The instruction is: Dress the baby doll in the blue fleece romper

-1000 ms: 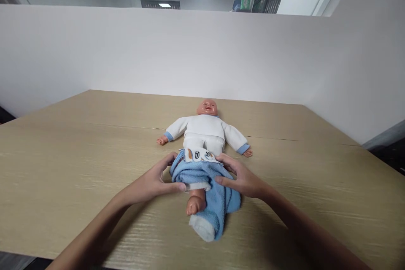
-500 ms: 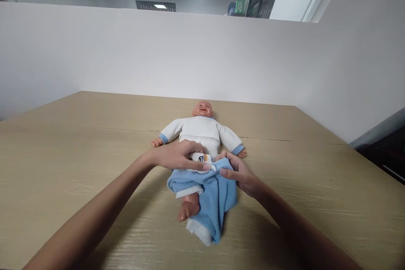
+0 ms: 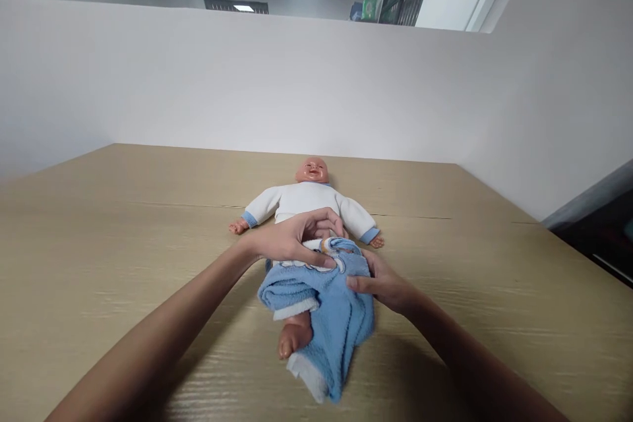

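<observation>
The table (wood-toned, with some sheen at lower left) spans the lower part of the frame; the doll lies on it face up at centre, the trousers at lower centre.

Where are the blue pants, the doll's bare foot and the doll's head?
Blue pants (image 3: pixel 343 316): head view, on the hanging leg's fabric.
Doll's bare foot (image 3: pixel 295 339): head view, on its top.
Doll's head (image 3: pixel 312 171): head view, mid-face.
</observation>
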`<state>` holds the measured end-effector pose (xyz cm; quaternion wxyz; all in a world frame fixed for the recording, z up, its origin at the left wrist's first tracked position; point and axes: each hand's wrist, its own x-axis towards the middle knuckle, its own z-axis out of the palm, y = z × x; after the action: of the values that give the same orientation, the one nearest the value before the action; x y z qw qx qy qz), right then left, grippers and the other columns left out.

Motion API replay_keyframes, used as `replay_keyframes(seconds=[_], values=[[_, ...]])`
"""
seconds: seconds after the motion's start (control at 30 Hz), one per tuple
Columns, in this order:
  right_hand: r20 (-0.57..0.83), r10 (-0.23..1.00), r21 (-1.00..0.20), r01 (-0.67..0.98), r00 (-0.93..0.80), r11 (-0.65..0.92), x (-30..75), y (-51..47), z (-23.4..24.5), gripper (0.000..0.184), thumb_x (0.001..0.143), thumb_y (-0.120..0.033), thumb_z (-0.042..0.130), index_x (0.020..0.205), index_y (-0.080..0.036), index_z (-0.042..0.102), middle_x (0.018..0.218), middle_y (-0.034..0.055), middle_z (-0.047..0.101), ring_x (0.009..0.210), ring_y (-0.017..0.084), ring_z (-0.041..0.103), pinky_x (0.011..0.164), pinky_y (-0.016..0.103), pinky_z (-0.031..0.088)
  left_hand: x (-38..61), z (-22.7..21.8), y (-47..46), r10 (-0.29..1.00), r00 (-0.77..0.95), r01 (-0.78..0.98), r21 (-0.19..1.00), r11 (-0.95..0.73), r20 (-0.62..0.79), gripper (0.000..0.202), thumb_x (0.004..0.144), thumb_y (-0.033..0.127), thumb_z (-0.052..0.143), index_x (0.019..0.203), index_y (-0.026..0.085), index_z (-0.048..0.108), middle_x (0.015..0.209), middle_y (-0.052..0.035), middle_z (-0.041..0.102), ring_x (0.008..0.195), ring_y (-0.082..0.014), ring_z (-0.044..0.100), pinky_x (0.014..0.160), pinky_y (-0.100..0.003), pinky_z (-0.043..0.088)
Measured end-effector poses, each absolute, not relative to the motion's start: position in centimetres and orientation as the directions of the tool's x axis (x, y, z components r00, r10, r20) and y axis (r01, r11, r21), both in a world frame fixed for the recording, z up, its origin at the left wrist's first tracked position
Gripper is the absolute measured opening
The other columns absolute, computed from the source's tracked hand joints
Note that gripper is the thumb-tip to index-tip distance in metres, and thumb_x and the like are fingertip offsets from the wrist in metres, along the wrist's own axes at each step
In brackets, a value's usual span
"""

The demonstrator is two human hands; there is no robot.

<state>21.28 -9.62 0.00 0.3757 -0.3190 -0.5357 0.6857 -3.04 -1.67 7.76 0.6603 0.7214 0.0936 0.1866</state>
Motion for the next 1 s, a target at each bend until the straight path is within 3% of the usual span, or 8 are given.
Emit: replay_keyframes(seconds=[0.17, 0.3, 0.37, 0.5, 0.7, 0.8, 0.87, 1.0], values=[[0.025, 0.91, -0.934, -0.334, -0.414, -0.127, 21.2, -9.8, 0.8, 0.058, 0.077, -0.04, 0.098, 0.12, -0.024, 0.063, 0.104, -0.0004, 0.063, 0.083, 0.013, 0.057, 0.07, 0.021, 0.047, -3.7, 7.1, -0.7, 0.374, 0.925, 0.016, 0.978, -0.208, 0.064, 0.066, 0.08, 0.027, 0.095, 0.136, 0.025, 0.06, 0.13, -0.0061, 0.067, 0.124, -0.022, 0.062, 0.105, -0.033, 0.048], [0.045, 0.915, -0.951, -0.298, -0.4, -0.083, 21.6, -9.8, 1.1, 0.047, 0.08, -0.039, 0.096, 0.092, -0.022, 0.054, 0.086, -0.0062, 0.047, 0.068, 0.008, 0.039, 0.058, 0.018, 0.035, -4.4, 6.9, -0.1, 0.281, 0.957, 0.149, 0.955, -0.257, -0.074, 0.038, 0.082, 0.038, 0.093, 0.105, 0.02, 0.069, 0.095, 0.0012, 0.063, 0.088, -0.0158, 0.06, 0.075, -0.024, 0.047], [0.04, 0.908, -0.971, -0.229, -0.417, -0.062, 21.9, -9.7, 1.1, 0.05, 0.079, -0.039, 0.097, 0.087, -0.022, 0.05, 0.085, -0.0064, 0.043, 0.068, 0.008, 0.038, 0.058, 0.018, 0.035, -4.5, 7.0, 0.0, 0.261, 0.96, 0.17, 0.953, -0.251, -0.103, 0.034, 0.087, 0.041, 0.089, 0.103, 0.02, 0.068, 0.091, 0.0013, 0.061, 0.082, -0.0148, 0.058, 0.071, -0.023, 0.046], [-0.023, 0.899, -0.996, -0.068, -0.438, -0.058, 22.2, -9.5, 1.3, 0.051, 0.078, -0.038, 0.099, 0.109, -0.023, 0.06, 0.1, -0.003, 0.055, 0.088, 0.013, 0.055, 0.076, 0.021, 0.049, -4.7, 7.1, -0.1, 0.295, 0.954, 0.137, 0.95, -0.28, -0.05, 0.035, 0.093, 0.045, 0.082, 0.114, 0.021, 0.069, 0.1, -0.0015, 0.065, 0.089, -0.0161, 0.06, 0.075, -0.022, 0.05], [-0.08, 0.792, -0.994, -0.008, -0.605, -0.106, 22.3, -9.3, 2.0, 0.066, 0.086, -0.033, 0.094, 0.137, -0.028, 0.053, 0.118, 0.0005, 0.067, 0.111, 0.02, 0.066, 0.094, 0.029, 0.054, -4.7, 6.8, -0.2, 0.312, 0.95, 0.066, 0.976, -0.206, 0.002, 0.037, 0.095, 0.043, 0.082, 0.119, 0.02, 0.065, 0.108, -0.0043, 0.066, 0.091, -0.0151, 0.06, 0.075, -0.021, 0.05], [-0.115, 0.713, -0.992, 0.035, -0.692, -0.125, 22.5, -9.5, 2.2, 0.052, 0.086, -0.036, 0.093, 0.128, -0.021, 0.065, 0.108, 0.0005, 0.069, 0.1, 0.018, 0.067, 0.087, 0.027, 0.055, -4.6, 6.7, -0.3, 0.311, 0.95, 0.044, 0.993, -0.106, -0.008, 0.034, 0.095, 0.042, 0.082, 0.109, 0.02, 0.06, 0.094, -0.0004, 0.062, 0.078, -0.0123, 0.057, 0.067, -0.021, 0.046], [-0.051, 0.72, -0.993, -0.041, -0.692, -0.109, 22.6, -9.7, 2.3, 0.045, 0.083, -0.036, 0.094, 0.119, -0.02, 0.07, 0.101, -0.0006, 0.069, 0.089, 0.015, 0.066, 0.079, 0.024, 0.054, -4.6, 6.7, -0.4, 0.302, 0.953, 0.057, 0.993, -0.105, -0.023, 0.034, 0.094, 0.043, 0.082, 0.109, 0.02, 0.061, 0.092, 0.0009, 0.06, 0.077, -0.0122, 0.056, 0.066, -0.022, 0.046], [0.067, 0.836, -0.968, -0.24, -0.544, -0.079, 22.5, -10.1, 2.4, 0.054, 0.082, -0.032, 0.095, 0.129, -0.025, 0.069, 0.106, 0.0, 0.073, 0.089, 0.015, 0.068, 0.079, 0.024, 0.055, -4.5, 6.7, -0.2, 0.243, 0.968, 0.108, 0.975, -0.192, -0.059, 0.048, 0.08, 0.042, 0.095, 0.114, 0.022, 0.068, 0.094, 0.0014, 0.062, 0.085, -0.0153, 0.059, 0.073, -0.024, 0.048]])
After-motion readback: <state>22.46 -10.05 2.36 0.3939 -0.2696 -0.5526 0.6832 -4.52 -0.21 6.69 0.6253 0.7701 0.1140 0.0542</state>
